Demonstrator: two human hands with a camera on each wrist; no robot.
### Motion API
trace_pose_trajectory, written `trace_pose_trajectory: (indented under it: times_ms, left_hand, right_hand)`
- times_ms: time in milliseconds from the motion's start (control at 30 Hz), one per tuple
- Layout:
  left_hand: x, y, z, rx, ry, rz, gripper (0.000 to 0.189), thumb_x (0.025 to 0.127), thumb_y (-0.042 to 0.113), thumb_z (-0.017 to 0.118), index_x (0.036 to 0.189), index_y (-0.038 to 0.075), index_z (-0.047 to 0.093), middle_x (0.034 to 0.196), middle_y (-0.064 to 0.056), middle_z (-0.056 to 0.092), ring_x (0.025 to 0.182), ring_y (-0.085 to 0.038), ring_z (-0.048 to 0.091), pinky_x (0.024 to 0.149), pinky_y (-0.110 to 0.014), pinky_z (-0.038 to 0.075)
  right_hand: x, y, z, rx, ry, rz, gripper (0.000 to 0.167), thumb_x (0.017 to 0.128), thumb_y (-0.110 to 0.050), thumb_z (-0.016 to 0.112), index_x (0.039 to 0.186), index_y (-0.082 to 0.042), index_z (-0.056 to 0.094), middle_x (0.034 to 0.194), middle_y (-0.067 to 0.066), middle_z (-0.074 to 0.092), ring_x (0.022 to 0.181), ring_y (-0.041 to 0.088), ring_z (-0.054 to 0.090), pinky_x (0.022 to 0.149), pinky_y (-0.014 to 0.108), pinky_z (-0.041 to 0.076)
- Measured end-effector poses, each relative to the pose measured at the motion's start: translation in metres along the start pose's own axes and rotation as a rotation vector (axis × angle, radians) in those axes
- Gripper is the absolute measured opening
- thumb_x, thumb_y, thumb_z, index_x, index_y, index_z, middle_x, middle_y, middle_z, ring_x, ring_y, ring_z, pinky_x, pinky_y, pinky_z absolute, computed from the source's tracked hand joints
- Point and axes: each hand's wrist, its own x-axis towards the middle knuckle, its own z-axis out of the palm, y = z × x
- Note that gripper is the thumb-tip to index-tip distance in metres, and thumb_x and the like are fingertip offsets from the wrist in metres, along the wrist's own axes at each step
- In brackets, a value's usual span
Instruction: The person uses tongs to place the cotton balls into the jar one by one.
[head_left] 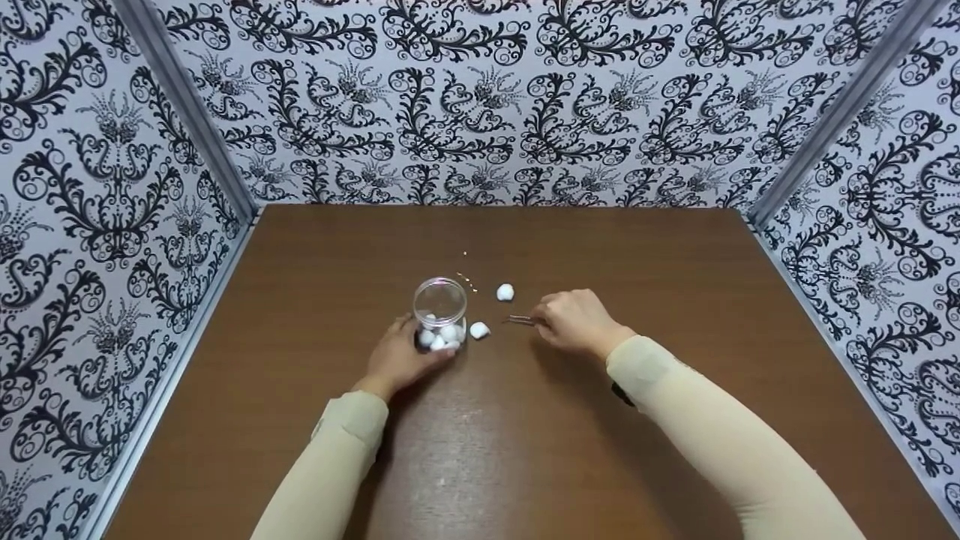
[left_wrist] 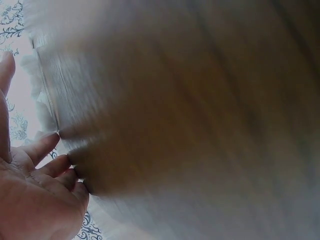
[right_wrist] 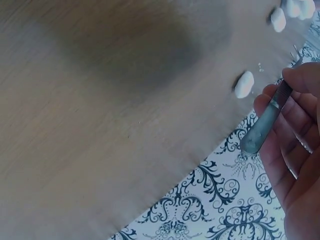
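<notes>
My left hand (head_left: 401, 356) curls round a clear jar (head_left: 441, 300), thumb along its near side and fingers on the left. Several white cotton balls (head_left: 448, 333) lie inside the jar. Between the thumb and fingers of my right hand (head_left: 576, 322) is a pair of metal tweezers (head_left: 520, 320), tips pointing left. One loose cotton ball (head_left: 480, 330) sits just right of the jar, and another cotton ball (head_left: 505, 292) lies farther back. The right wrist view shows the rounded end of the tweezers (right_wrist: 260, 129); their two thin tips stand apart and hold nothing.
Tiny gold-coloured bits (head_left: 468, 282) are scattered on the brown table (head_left: 337, 255) behind the jar. Patterned walls (head_left: 480, 105) enclose the table at the back and on both sides.
</notes>
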Motion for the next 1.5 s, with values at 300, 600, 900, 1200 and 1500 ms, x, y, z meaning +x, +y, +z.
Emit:
trace_pose_trajectory:
  times_ms: [300, 600, 900, 1200, 1500]
  left_hand:
    - [0.002, -0.003, 0.002, 0.004, -0.011, 0.005, 0.095, 0.076, 0.06, 0.078, 0.149, 0.007, 0.045, 0.152, -0.02, 0.04, 0.14, -0.037, 0.035, 0.109, -0.051, 0.033]
    - [0.003, -0.005, 0.004, -0.014, 0.001, 0.009, 0.093, 0.076, 0.058, 0.079, 0.147, 0.007, 0.048, 0.15, -0.02, 0.042, 0.138, -0.036, 0.038, 0.11, -0.05, 0.033]
    - [0.0, -0.001, 0.001, -0.01, 0.009, 0.017, 0.091, 0.077, 0.055, 0.08, 0.146, 0.005, 0.049, 0.149, -0.02, 0.044, 0.137, -0.036, 0.039, 0.109, -0.05, 0.033]
    - [-0.001, 0.001, -0.002, -0.014, -0.006, 0.0, 0.092, 0.077, 0.057, 0.079, 0.148, 0.007, 0.047, 0.151, -0.021, 0.041, 0.137, -0.038, 0.039, 0.108, -0.051, 0.034]
    - [-0.001, 0.001, -0.002, -0.015, -0.004, 0.0, 0.092, 0.077, 0.057, 0.079, 0.148, 0.007, 0.047, 0.151, -0.02, 0.041, 0.136, -0.038, 0.04, 0.108, -0.051, 0.034]
  right_hand:
    - [0.01, -0.008, 0.008, -0.052, 0.015, -0.037, 0.013, 0.083, -0.02, 0.073, 0.075, -0.012, 0.067, 0.069, -0.001, 0.06, 0.054, 0.019, 0.056, 0.048, 0.042, 0.047]
    - [0.02, -0.018, 0.014, -0.041, 0.0, -0.027, 0.012, 0.083, -0.019, 0.073, 0.074, -0.012, 0.067, 0.069, 0.0, 0.061, 0.056, 0.023, 0.059, 0.05, 0.045, 0.048]
    - [0.024, -0.022, 0.021, -0.04, -0.036, -0.023, 0.014, 0.084, -0.019, 0.073, 0.074, -0.012, 0.067, 0.069, 0.0, 0.062, 0.058, 0.024, 0.06, 0.051, 0.045, 0.049]
    - [0.022, -0.025, 0.023, -0.02, -0.041, -0.02, 0.013, 0.084, -0.02, 0.077, 0.075, -0.014, 0.069, 0.071, -0.001, 0.064, 0.058, 0.024, 0.06, 0.052, 0.046, 0.048]
    - [0.023, -0.027, 0.025, -0.047, 0.006, -0.028, 0.014, 0.08, -0.018, 0.078, 0.07, -0.015, 0.068, 0.067, -0.002, 0.062, 0.056, 0.025, 0.06, 0.049, 0.045, 0.046]
